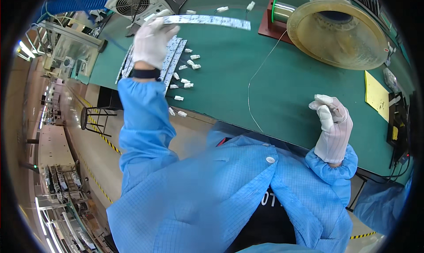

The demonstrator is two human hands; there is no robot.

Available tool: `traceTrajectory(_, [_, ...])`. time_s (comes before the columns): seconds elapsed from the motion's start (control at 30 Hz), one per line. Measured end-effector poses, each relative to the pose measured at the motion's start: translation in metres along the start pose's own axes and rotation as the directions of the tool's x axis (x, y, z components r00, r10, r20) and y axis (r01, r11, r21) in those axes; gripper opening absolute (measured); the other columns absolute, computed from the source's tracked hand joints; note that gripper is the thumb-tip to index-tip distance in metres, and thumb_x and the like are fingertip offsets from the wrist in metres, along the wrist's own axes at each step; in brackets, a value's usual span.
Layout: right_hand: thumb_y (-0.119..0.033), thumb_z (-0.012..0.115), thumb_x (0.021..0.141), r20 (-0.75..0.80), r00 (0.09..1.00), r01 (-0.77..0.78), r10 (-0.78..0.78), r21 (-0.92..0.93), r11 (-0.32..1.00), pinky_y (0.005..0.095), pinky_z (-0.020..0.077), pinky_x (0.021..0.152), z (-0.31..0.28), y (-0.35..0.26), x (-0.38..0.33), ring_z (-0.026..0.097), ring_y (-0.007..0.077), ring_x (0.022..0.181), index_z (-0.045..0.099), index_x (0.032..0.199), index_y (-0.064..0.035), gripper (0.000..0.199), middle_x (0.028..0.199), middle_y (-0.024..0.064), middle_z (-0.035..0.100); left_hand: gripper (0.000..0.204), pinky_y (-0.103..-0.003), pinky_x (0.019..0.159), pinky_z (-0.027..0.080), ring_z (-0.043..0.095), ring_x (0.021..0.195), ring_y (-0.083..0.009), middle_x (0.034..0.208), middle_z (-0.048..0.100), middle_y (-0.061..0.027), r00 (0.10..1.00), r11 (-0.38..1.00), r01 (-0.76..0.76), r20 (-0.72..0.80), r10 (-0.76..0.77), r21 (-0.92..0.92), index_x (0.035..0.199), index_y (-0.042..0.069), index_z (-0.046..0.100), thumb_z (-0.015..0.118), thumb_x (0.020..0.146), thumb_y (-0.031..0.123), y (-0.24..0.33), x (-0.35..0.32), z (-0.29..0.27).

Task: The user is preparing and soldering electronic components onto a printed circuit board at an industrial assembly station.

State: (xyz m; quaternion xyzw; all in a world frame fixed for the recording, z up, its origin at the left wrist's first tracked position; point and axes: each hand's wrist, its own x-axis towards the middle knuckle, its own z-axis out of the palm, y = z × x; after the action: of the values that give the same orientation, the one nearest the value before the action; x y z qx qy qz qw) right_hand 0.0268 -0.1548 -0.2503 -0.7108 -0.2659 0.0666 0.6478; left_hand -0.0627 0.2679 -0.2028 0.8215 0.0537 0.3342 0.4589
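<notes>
My left hand (153, 41), in a white glove with a dark wrist band, grips one end of a long white circuit-board strip (212, 20) that stretches to the right across the far part of the bench. Below that hand lie more such strips (173, 60) side by side, with several white connectors (190, 63) on short leads at their right edge. My right hand (332, 125), also gloved, hovers over the right front of the bench with its fingers curled in; whatever they may hold is hidden. Left of it, thin solder wire (248, 87) runs down from a spool (282, 12).
A wide fume-extraction hood (338, 36) overhangs the far right, beside the spool's red-brown stand (269, 30). A fan unit (132, 4) stands at the far left. Yellow paper (376, 95) and a black holder (396, 120) lie at the right edge of the green mat (221, 76).
</notes>
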Motion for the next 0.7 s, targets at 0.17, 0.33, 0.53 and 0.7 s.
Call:
traceTrajectory(0.17, [-0.004, 0.060, 0.087, -0.001, 0.999, -0.032, 0.032, 0.043, 0.999, 0.0245, 0.0478, 0.072, -0.001, 0.001, -0.001, 0.061, 0.0139, 0.079, 0.065, 0.100, -0.0003, 0.014, 0.084, 0.0060, 0.063, 0.052, -0.041, 0.082, 0.050, 0.061, 0.100, -0.0325, 0.115, 0.061, -0.0188, 0.982, 0.482, 0.005, -0.095, 0.163, 0.876, 0.123, 0.011, 0.057, 0.069, 0.080, 0.037, -0.031, 0.010, -0.003])
traceTrajectory(0.33, [-0.004, 0.060, 0.087, 0.009, 1.000, -0.020, 0.020, 0.008, 1.000, 0.0246, 0.0478, 0.072, 0.000, 0.008, 0.000, 0.061, 0.0141, 0.079, 0.065, 0.100, -0.0001, 0.014, 0.083, 0.0057, 0.063, 0.032, -0.039, 0.075, 0.052, 0.066, 0.083, -0.0303, 0.083, 0.068, -0.0153, 0.907, 0.267, 0.080, 0.041, -0.418, 0.960, 0.084, 0.006, 0.069, 0.075, 0.071, 0.035, 0.035, -0.042, 0.020])
traceTrajectory(0.53, [-0.003, 0.059, 0.087, 0.035, 0.999, -0.018, 0.019, -0.039, 0.999, 0.0241, 0.0475, 0.071, 0.003, 0.004, 0.002, 0.061, 0.0131, 0.078, 0.066, 0.098, -0.0006, 0.013, 0.083, 0.0053, 0.063, 0.030, -0.039, 0.069, 0.052, 0.066, 0.074, -0.0328, 0.078, 0.067, -0.0160, 0.923, 0.289, 0.081, 0.038, -0.383, 0.954, 0.080, 0.005, 0.069, 0.077, 0.069, 0.032, 0.004, -0.074, -0.014])
traceTrajectory(0.7, [-0.005, 0.059, 0.088, 0.013, 0.999, -0.041, 0.042, -0.060, 0.997, 0.0237, 0.0475, 0.071, 0.004, 0.004, 0.002, 0.061, 0.0127, 0.078, 0.066, 0.097, -0.0009, 0.012, 0.083, 0.0059, 0.064, 0.030, -0.039, 0.067, 0.051, 0.065, 0.070, -0.0315, 0.072, 0.065, -0.0188, 0.906, 0.505, 0.192, 0.046, -0.421, 0.842, 0.083, 0.002, 0.066, 0.074, 0.074, 0.030, 0.023, -0.071, -0.041])
